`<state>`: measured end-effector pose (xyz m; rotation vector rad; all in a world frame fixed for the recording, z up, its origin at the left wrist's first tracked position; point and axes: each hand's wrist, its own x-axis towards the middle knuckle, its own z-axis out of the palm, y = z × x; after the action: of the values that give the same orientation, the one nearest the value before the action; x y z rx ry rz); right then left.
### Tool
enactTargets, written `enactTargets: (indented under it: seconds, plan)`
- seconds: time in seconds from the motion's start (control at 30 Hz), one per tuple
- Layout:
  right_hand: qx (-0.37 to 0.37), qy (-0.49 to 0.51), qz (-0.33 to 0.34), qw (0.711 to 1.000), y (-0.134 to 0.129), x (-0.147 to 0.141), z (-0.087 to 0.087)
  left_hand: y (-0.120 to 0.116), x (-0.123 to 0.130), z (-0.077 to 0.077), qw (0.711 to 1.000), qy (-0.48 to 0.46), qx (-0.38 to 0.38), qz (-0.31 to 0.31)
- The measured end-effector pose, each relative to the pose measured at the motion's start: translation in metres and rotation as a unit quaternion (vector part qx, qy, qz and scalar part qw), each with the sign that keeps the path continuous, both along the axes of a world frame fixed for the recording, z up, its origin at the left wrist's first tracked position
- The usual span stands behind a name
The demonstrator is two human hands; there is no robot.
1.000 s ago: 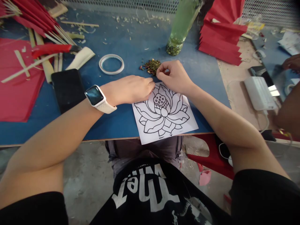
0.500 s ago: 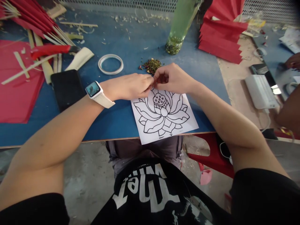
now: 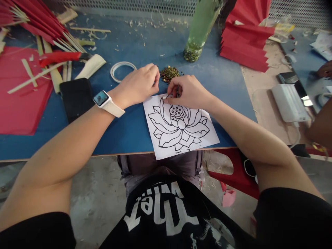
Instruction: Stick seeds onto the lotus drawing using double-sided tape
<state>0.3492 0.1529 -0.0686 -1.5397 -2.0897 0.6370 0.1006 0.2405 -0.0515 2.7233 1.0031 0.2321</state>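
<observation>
The lotus drawing overhangs the worktop's edge, outlines done, visible petals unfilled. The left hand curls beside the seed pile, the right hand over the drawing; anything pinched, I cannot tell.

My right hand bends over the top of the lotus drawing; whether it pinches anything, I can't tell. My left hand curls between the tape and the seeds on the blue table.
</observation>
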Motion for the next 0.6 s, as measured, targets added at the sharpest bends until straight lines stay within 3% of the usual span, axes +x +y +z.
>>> enactTargets:
  seconds: [0.07, 0.23, 0.37, 0.5, 0.6]
  plan:
    - [0.002, -0.003, 0.004, 1.0, -0.001, -0.001, 0.001, 0.001, -0.002, 0.001, 1.0, -0.012, 0.001, -0.003]
    - [0.004, 0.002, 0.005, 1.0, -0.001, 0.0, 0.0, 0.004, -0.006, -0.006, 0.992, -0.061, -0.057, -0.089]
    - [0.011, -0.005, 0.005, 1.0, 0.0, 0.001, -0.001, -0.001, -0.005, -0.011, 0.989, -0.066, -0.077, -0.108]
    - [0.016, -0.02, 0.004, 1.0, -0.001, 0.0, -0.001, 0.0, -0.002, -0.011, 0.992, -0.072, -0.057, -0.092]
    - [0.014, -0.021, 0.0, 1.0, -0.002, -0.001, 0.0, 0.004, -0.004, -0.008, 0.996, -0.087, -0.018, -0.024]
